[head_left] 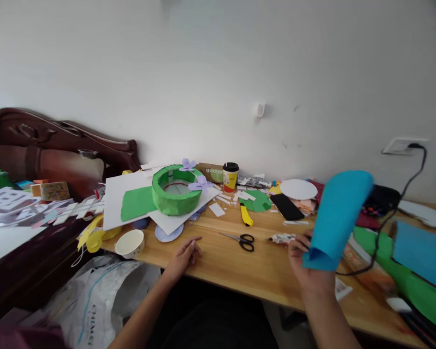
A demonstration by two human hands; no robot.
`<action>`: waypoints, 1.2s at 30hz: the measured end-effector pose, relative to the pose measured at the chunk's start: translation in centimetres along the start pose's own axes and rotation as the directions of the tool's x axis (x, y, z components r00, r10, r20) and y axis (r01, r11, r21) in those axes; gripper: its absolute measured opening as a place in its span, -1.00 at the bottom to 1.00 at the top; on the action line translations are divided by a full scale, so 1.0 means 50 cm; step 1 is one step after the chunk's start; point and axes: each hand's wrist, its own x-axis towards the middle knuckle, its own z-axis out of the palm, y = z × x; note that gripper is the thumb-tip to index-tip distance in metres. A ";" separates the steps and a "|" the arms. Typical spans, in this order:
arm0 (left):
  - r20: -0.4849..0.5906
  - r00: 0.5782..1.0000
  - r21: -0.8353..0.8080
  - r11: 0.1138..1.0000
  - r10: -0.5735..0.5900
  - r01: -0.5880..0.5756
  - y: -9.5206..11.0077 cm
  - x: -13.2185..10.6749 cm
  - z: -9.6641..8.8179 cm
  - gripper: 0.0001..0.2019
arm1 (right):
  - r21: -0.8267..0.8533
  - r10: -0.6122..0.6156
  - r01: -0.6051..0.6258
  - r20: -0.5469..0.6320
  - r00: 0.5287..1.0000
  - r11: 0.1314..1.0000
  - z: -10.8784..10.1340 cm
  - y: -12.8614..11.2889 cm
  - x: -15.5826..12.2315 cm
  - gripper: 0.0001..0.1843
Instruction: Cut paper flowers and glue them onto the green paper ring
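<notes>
A curled sheet of blue paper or foam [339,218] stands up from my right hand [302,259], whose fingers close on its lower left edge. Part of that hand is hidden behind the sheet. My left hand [185,258] rests at the table's front edge with nothing in it, index finger stretched out and the others loosely bent. Between the hands lie black-handled scissors [243,240]. Just beyond my right fingers is a whitish tool with a dark pointed tip [282,238]. A green ring-shaped paper form [176,203] with purple flowers [200,184] sits at the back left.
Farther back on the wooden table [218,261] are a yellow cutter [246,214], a lidded paper cup [230,177] and a black phone [287,207]. A white bowl [130,243] stands by the left edge. On the right, a black cord [377,237] runs down from a wall socket [405,146].
</notes>
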 end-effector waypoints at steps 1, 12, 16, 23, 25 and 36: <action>0.017 1.000 0.025 1.000 0.003 -0.003 0.000 -0.002 -0.001 -0.43 | -0.011 -0.036 0.036 0.025 0.999 0.999 0.009 -0.003 -0.003 -0.84; 0.160 0.987 0.017 0.999 0.031 -0.034 0.008 -0.014 -0.009 -0.44 | -0.638 0.148 -0.089 0.038 0.988 0.765 -0.014 0.139 -0.088 -0.64; 0.226 0.968 0.021 0.993 0.107 -0.115 -0.001 -0.019 -0.021 -0.38 | -0.856 0.183 0.011 0.123 0.975 0.517 -0.034 0.212 -0.105 -0.54; 0.219 0.973 0.042 0.996 0.070 -0.081 0.008 -0.027 -0.011 -0.43 | -0.876 0.275 0.037 0.191 0.942 0.482 -0.049 0.216 -0.118 -0.51; 0.200 0.978 0.059 0.996 0.059 -0.073 0.012 -0.028 -0.006 -0.48 | -0.890 0.272 0.053 0.195 0.942 0.453 -0.057 0.217 -0.120 -0.53; 0.196 0.981 -0.040 0.999 0.006 0.002 0.030 -0.025 -0.002 -0.56 | -0.875 0.308 0.012 0.182 0.934 0.484 -0.049 0.214 -0.119 -0.59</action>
